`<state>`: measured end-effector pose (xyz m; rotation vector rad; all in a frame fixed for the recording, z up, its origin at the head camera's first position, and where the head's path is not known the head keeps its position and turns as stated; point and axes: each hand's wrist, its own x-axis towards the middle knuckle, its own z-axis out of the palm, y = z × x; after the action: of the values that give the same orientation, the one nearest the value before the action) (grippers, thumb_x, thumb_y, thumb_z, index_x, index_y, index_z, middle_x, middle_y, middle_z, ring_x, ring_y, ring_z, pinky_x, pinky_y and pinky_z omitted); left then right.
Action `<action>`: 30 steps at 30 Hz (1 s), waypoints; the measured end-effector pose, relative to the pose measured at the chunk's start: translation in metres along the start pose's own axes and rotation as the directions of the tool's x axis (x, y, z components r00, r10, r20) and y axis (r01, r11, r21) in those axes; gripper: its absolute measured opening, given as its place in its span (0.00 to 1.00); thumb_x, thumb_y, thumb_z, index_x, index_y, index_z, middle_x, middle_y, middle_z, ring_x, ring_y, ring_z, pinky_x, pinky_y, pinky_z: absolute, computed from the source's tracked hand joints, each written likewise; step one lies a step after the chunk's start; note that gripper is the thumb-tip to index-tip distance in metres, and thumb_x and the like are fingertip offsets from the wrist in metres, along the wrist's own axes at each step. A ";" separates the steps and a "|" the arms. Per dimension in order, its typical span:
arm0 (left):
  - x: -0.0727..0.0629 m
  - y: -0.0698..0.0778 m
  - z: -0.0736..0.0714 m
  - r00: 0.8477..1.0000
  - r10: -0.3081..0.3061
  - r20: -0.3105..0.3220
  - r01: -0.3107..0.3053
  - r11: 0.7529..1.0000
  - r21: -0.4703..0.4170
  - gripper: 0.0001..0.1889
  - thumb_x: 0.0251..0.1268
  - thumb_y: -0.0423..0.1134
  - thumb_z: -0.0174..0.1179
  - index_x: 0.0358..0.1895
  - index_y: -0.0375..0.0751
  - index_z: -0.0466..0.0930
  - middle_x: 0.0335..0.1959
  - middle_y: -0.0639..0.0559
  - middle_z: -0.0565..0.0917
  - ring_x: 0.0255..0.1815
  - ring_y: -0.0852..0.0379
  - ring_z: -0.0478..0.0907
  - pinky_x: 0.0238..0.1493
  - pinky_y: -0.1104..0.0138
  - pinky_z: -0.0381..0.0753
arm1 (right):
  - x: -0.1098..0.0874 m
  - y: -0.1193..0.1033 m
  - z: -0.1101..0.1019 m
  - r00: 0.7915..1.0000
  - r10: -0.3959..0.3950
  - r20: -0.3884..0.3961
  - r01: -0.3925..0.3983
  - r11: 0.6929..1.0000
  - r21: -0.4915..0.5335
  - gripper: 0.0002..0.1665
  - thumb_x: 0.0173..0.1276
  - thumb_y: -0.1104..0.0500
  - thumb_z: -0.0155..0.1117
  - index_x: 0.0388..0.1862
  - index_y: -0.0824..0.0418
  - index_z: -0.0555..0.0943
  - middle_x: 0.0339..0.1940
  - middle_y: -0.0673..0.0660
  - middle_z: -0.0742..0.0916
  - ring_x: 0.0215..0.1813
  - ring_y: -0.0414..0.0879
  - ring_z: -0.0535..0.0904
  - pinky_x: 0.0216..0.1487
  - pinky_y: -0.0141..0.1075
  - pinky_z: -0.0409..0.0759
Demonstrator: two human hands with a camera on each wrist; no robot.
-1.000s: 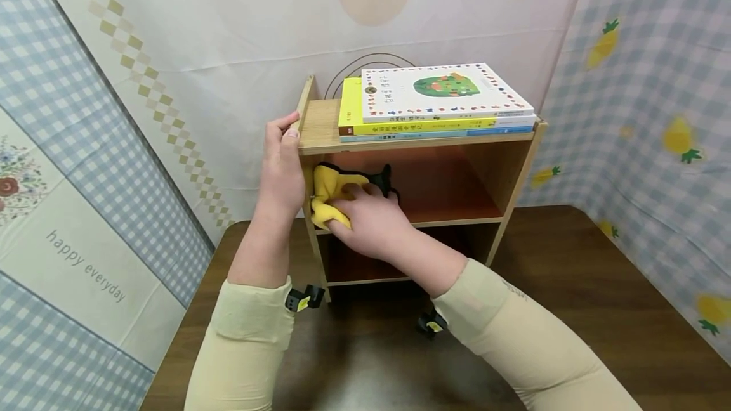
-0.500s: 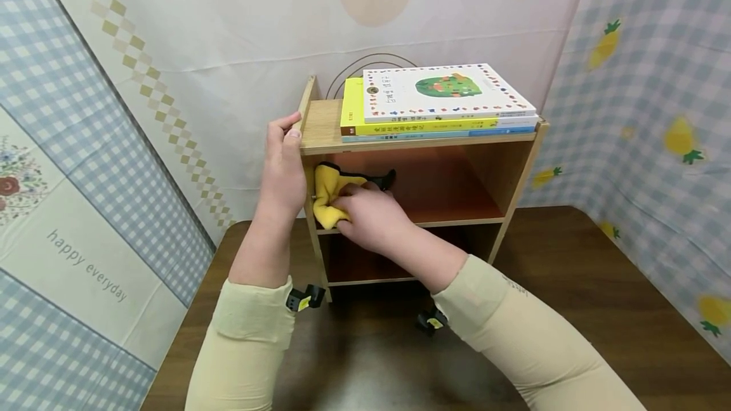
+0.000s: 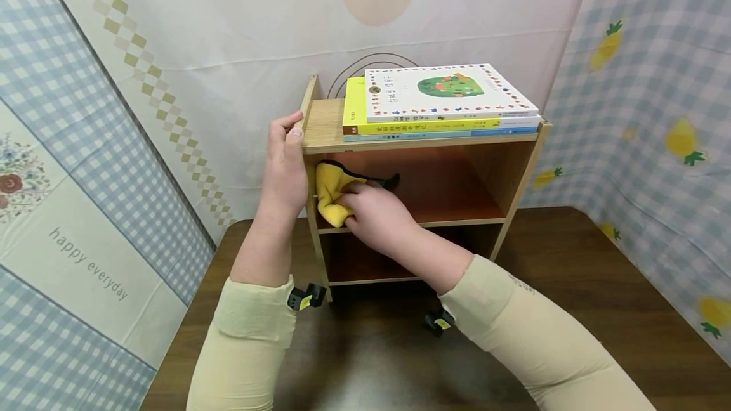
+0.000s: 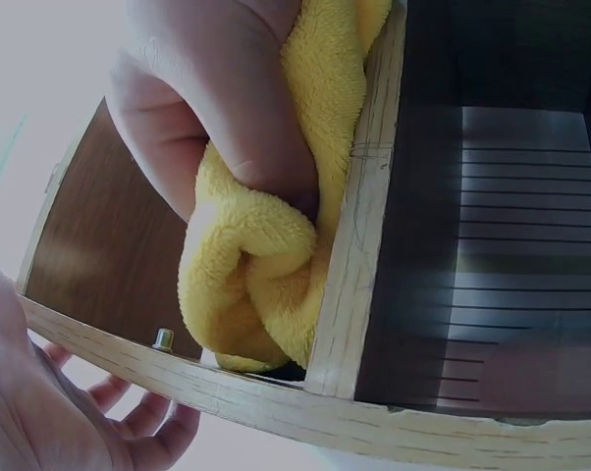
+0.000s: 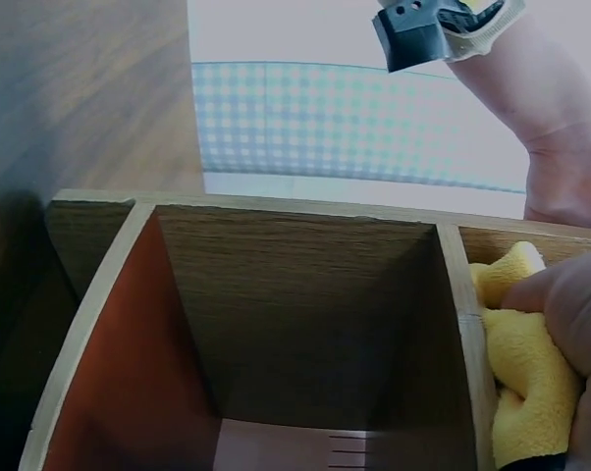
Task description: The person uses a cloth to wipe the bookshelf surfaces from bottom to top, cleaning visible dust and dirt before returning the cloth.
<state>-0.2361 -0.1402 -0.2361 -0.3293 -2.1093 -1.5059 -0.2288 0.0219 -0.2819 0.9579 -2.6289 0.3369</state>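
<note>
A yellow plush cloth (image 3: pixel 331 189) with a dark edge lies bunched in the upper compartment of a small wooden bookshelf (image 3: pixel 321 124), against its left side. My right hand (image 3: pixel 379 215) grips the cloth with curled fingers, some hidden behind the folds. Seen from the left wrist, the right thumb pushes into a fold of the cloth (image 4: pixel 241 221) beside the shelf board. My left hand (image 3: pixel 284 173) holds the top of the left side panel, thumb at the front and fingers around the outer side. In the right wrist view, the cloth (image 5: pixel 531 378) shows under the right hand (image 5: pixel 588 319).
Several books lie stacked on the bookshelf's top, a white picture book (image 3: pixel 451 91) uppermost and a yellow book (image 3: pixel 355 106) below it. A lower compartment (image 3: pixel 371 262) lies under the cloth's shelf. The bookshelf stands on a dark wooden table (image 3: pixel 571 297) before patterned curtains.
My right hand has shifted slightly right, and its fingers have drawn in on the cloth. The dark edge trails a little further right. My left hand keeps its hold on the side panel.
</note>
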 end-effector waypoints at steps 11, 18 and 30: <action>0.001 -0.001 -0.001 1.000 0.005 -0.011 -0.005 1.000 0.010 0.26 0.75 0.54 0.36 0.69 0.48 0.63 0.72 0.48 0.63 0.69 0.53 0.62 0.69 0.56 0.58 | -0.019 0.008 0.007 0.964 -0.141 -0.226 0.134 0.990 -0.044 0.19 0.60 0.64 0.71 0.52 0.56 0.87 0.54 0.56 0.84 0.54 0.54 0.79 0.53 0.44 0.78; 0.000 -0.002 -0.001 1.000 -0.004 -0.005 0.004 1.000 0.013 0.27 0.74 0.55 0.35 0.69 0.47 0.63 0.72 0.47 0.63 0.69 0.53 0.62 0.69 0.56 0.58 | -0.032 0.014 0.005 0.923 -0.207 -0.324 0.202 0.978 -0.048 0.22 0.57 0.65 0.74 0.52 0.57 0.86 0.53 0.57 0.84 0.52 0.54 0.79 0.51 0.44 0.79; 0.000 -0.004 0.000 1.000 0.021 -0.005 -0.021 1.000 0.008 0.27 0.74 0.55 0.35 0.69 0.46 0.62 0.72 0.47 0.63 0.70 0.53 0.62 0.69 0.56 0.58 | -0.049 0.032 0.006 0.857 -0.267 -0.441 0.272 0.961 -0.054 0.22 0.55 0.67 0.76 0.51 0.59 0.87 0.52 0.59 0.84 0.50 0.55 0.79 0.51 0.44 0.79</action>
<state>-0.2381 -0.1411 -0.2391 -0.3433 -2.1010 -1.4848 -0.2154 0.0726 -0.3094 1.0880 -2.0498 0.4407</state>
